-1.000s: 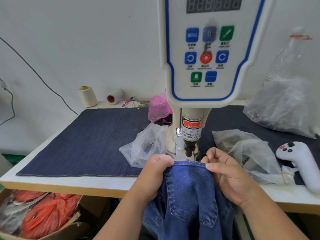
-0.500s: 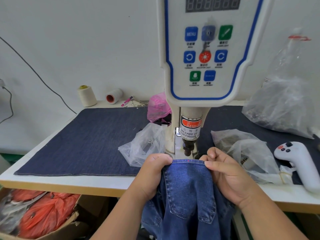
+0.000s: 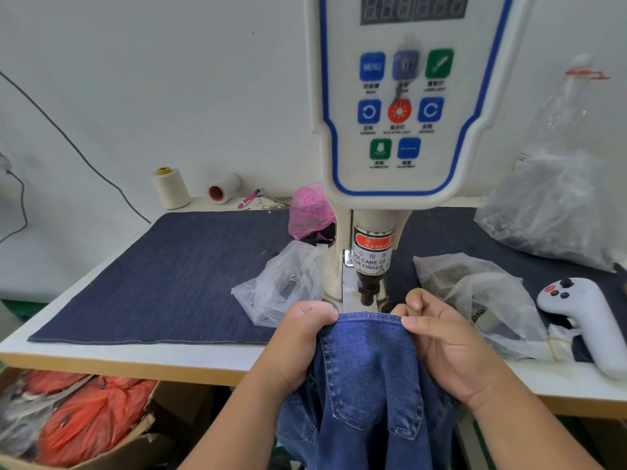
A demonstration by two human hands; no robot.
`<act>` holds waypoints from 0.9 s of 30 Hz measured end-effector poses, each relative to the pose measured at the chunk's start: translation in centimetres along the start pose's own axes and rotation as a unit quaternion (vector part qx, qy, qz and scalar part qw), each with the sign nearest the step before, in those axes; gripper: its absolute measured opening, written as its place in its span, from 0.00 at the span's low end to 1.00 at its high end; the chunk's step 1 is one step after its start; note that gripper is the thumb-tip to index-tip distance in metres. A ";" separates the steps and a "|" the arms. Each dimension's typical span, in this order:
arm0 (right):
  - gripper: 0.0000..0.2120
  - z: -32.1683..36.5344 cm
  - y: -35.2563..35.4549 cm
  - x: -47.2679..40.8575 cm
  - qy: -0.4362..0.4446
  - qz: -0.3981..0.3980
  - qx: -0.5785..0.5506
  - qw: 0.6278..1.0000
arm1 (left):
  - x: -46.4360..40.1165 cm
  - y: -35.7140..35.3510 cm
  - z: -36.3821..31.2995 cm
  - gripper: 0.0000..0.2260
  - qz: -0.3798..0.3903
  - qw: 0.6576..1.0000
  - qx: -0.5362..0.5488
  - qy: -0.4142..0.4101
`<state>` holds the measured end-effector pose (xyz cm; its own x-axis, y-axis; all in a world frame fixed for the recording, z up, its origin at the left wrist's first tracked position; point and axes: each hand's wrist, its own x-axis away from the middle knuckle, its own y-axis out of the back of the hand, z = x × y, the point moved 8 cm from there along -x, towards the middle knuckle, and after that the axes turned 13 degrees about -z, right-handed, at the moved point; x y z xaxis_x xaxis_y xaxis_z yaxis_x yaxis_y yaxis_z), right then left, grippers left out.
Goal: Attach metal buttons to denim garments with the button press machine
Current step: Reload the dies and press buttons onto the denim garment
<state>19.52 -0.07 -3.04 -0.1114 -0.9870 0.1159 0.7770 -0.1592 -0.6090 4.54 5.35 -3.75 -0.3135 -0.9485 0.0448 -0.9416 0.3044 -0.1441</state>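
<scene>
Gripping the stitched top edge of the blue denim garment [image 3: 369,374], the left hand [image 3: 298,340] curls its fingers over the fabric's left corner, thumb tip pressed onto the seam. The right hand [image 3: 448,340] pinches the right end of the same edge between thumb and bent fingers, so the hem is stretched flat between both hands. That edge lies just in front of the press head [image 3: 368,290] of the button press machine [image 3: 403,130], and a small red light dot shows on the hem under the head. The rest of the garment, with a back pocket facing up, hangs down over the front edge of the table [image 3: 135,357].

On the table a dark denim sheet [image 3: 176,276] covers the surface. A clear plastic bag [image 3: 288,286] sits just left of the machine column, a pink bag [image 3: 310,212] behind it, and more clear bags [image 3: 488,300] lie right of the hands; their contents may be metal buttons, though the plastic blurs them. A white handheld controller [image 3: 583,320] rests at the right edge. Two thread spools [image 3: 171,188] stand by the wall, and a cardboard box [image 3: 146,435] with orange bags sits below the table.
</scene>
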 end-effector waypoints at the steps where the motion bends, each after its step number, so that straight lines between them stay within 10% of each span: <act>1: 0.15 0.0 0.0 0.0 0.001 0.001 -0.001 1.000 | 0.0 0.0 0.0 0.23 0.000 1.000 -0.001 -0.001; 27: 0.15 -0.1 0.1 0.1 -0.001 0.002 0.004 1.000 | 0.0 -0.1 0.0 0.23 0.006 1.000 0.000 0.000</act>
<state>19.53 -0.17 -3.19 -0.1063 -0.9876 0.1152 0.7820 -0.1546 -0.6038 4.68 5.33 -3.73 -0.3253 -0.9446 0.0430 -0.9376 0.3163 -0.1446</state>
